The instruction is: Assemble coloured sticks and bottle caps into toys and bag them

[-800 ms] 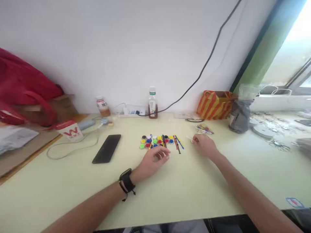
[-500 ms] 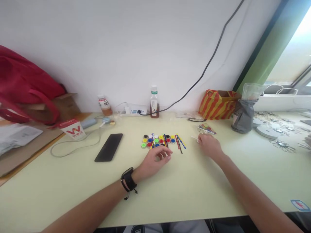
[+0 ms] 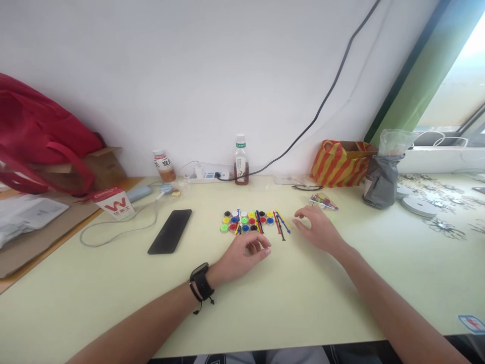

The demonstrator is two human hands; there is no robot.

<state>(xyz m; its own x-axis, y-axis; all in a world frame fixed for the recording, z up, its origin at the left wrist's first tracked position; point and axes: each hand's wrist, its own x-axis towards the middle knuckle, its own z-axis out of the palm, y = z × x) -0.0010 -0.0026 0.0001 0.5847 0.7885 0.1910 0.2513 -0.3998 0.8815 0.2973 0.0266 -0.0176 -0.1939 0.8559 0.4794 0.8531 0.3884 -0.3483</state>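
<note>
My left hand [image 3: 242, 255], with a black watch on its wrist, rests just in front of several small round coloured discs [image 3: 225, 228]. Its fingers are curled loosely, with a gap between thumb and fingertips and nothing visible in them. Thin coloured plastic arrows [image 3: 281, 222] lie across and beside the discs in groups. To their right hovers or rests my right hand [image 3: 316, 227], thumb and forefinger apart, and no object shows between them. Just behind it is a small clear bag [image 3: 325, 201] with coloured pieces.
A black phone [image 3: 170, 231] lies on the left, near a white cable and a red-and-white box [image 3: 113, 203]. Bottles [image 3: 241, 162] and a power strip [image 3: 206, 175] stand along the wall. A striped bag [image 3: 341, 164] and grey bag [image 3: 381, 182] are at right.
My right hand has moved a little left, away from the clear bag, and its fingers have parted; the thin white piece in its pinch no longer shows. My left hand has barely moved.
</note>
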